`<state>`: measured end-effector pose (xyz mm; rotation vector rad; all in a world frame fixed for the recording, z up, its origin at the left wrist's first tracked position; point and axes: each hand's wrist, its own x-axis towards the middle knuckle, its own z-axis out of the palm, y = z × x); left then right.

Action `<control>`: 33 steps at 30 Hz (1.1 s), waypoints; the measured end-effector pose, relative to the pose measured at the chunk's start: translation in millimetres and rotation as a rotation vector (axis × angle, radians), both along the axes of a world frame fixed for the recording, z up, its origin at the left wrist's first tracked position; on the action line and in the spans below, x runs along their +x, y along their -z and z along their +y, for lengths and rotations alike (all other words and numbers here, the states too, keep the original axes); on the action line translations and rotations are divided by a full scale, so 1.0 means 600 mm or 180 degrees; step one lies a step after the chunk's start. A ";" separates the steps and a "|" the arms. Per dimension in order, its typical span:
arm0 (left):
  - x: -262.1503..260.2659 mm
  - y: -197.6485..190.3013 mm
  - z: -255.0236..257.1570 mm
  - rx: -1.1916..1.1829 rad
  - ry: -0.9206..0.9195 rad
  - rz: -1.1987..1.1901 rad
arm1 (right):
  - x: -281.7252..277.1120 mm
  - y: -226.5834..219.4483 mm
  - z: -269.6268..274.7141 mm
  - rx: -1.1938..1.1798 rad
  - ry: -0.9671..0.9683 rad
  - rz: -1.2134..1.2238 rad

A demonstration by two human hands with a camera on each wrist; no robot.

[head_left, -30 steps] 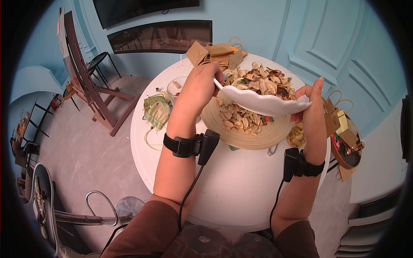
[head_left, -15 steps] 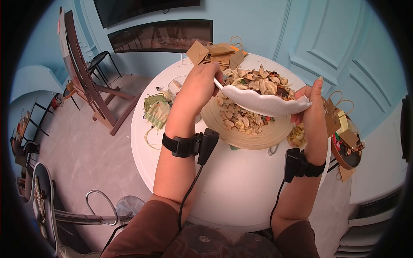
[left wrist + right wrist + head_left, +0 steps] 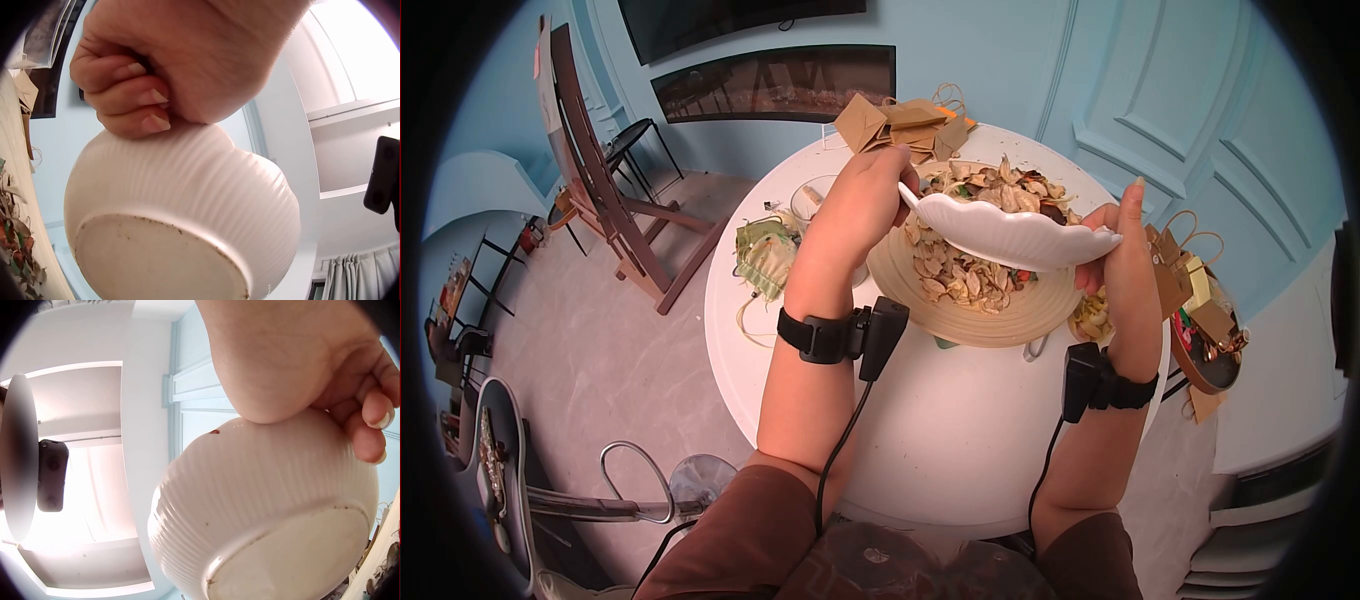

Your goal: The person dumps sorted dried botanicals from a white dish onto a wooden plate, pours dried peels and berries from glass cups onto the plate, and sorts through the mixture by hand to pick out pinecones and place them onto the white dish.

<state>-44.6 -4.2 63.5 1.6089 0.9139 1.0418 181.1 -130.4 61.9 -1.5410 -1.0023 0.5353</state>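
A white scalloped bowl [image 3: 1000,232], ribbed outside, is tilted away above a round beige plate [image 3: 910,318] heaped with dried petals and leaves [image 3: 970,280]. The left hand [image 3: 870,195] grips the bowl's left rim, its fingers curled in the left wrist view, where the bowl's underside [image 3: 162,256] shows. At the right rim, the right hand [image 3: 1122,235] holds the bowl with its thumb raised; its curled fingertips rest by the ribbed wall [image 3: 275,469] in the right wrist view. More dried petals [image 3: 1005,190] show behind the bowl's rim; whether they lie in it is unclear.
Brown paper bags [image 3: 910,125] stand at the far edge of the round white table [image 3: 940,440]. A green mesh pouch [image 3: 765,255] and a glass [image 3: 808,198] are at left. Yellowish dried flowers [image 3: 1092,316] lie right of the plate. A wooden easel [image 3: 590,170] stands beyond, left.
Both hands keep their hold on the bowl. Its right side has shifted very slightly left, and the petals behind its rim have changed a little in outline.
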 end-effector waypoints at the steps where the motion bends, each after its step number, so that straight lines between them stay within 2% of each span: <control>1: 0.000 -0.001 0.000 -0.0037 -0.0003 0.0054 | 0.000 0.000 0.001 0.0002 0.0000 0.0000; 33: 0.000 -0.001 -0.003 -0.0190 0.0022 0.0321 | -0.004 -0.004 -0.003 -0.0212 0.0172 -0.0103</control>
